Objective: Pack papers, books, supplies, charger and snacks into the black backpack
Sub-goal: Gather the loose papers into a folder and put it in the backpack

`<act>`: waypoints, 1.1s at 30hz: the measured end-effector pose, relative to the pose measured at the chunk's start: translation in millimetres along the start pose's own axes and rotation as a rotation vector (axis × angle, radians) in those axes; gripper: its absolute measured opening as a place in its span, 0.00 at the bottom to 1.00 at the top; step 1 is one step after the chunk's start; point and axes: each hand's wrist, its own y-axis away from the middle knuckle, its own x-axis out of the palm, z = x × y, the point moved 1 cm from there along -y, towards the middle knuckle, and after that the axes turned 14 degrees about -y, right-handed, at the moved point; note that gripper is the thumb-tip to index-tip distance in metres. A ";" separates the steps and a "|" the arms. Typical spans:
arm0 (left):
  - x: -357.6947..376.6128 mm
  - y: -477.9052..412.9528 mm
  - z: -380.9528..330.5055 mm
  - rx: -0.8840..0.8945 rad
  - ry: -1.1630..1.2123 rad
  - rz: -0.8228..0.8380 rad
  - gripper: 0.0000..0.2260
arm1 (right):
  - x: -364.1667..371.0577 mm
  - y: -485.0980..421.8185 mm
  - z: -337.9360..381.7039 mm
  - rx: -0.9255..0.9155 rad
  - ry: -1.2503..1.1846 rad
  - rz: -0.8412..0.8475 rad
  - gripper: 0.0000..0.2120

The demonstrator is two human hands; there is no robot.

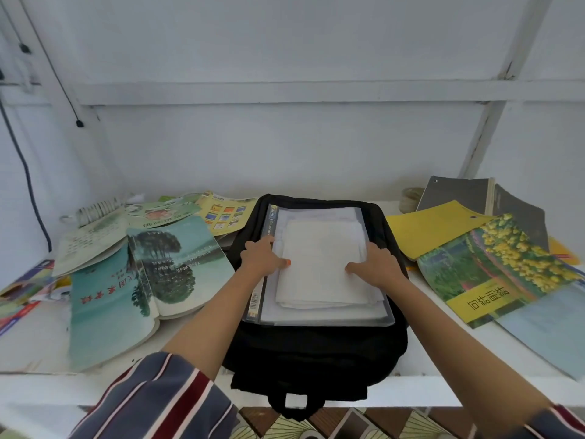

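On the white desk the black backpack lay flat with a clear folder resting on it, and on that a stack of papers. The left hand and right hand each pinched a side edge of the stack, thumbs on top. The papers step seemed in hand; next they would need squaring up and sliding into the bag, whose opening was not visible. To either side books lay spread, beneath a pale blue wall.
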 end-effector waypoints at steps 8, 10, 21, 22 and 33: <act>-4.2 -8.1 6.5 0.103 0.150 0.008 0.35 | -18.4 -9.9 -1.3 0.075 -0.515 0.042 0.29; -4.9 -9.7 8.4 0.115 0.203 0.016 0.34 | -21.7 -10.4 -1.3 0.094 -0.555 0.052 0.26; -4.7 -17.9 8.4 0.121 0.294 0.047 0.33 | -17.0 -14.3 -4.2 0.093 -0.702 0.036 0.29; -5.0 -18.6 8.9 0.121 0.306 0.045 0.32 | -17.6 -14.7 -5.4 0.107 -0.727 0.039 0.29; -6.6 -16.6 11.5 0.122 0.480 0.077 0.27 | -13.6 -14.6 -11.2 0.107 -0.915 0.070 0.30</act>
